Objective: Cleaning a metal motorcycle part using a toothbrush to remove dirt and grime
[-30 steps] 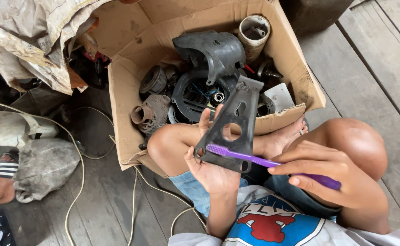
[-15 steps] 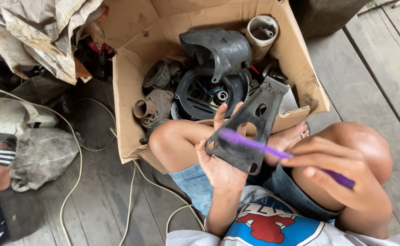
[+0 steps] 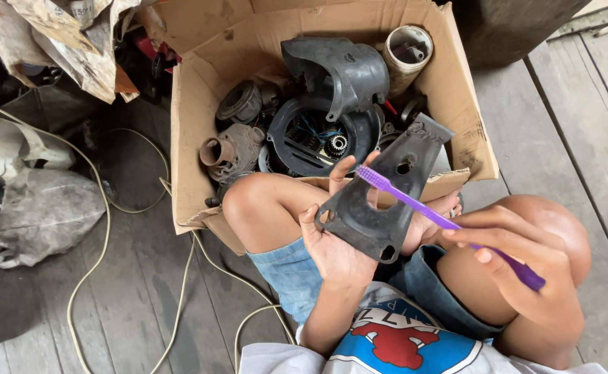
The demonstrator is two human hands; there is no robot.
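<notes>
Right hand (image 3: 518,256) pinches purple toothbrush (image 3: 442,221) by its handle; bristle head rests on the bracket face near the upper hole. Left hand (image 3: 335,242) cups black metal bracket (image 3: 380,201) from below, fingers curled over its left edge, held tilted above the knees. Bracket: flat, grimy, tapered, several holes. Its underside is hidden by the palm. Behind: cardboard box (image 3: 193,125) of dirty machine parts, hard to make out singly.

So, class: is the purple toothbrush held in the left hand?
No, the right hand holds the toothbrush, while the left hand holds the black plate.
</notes>
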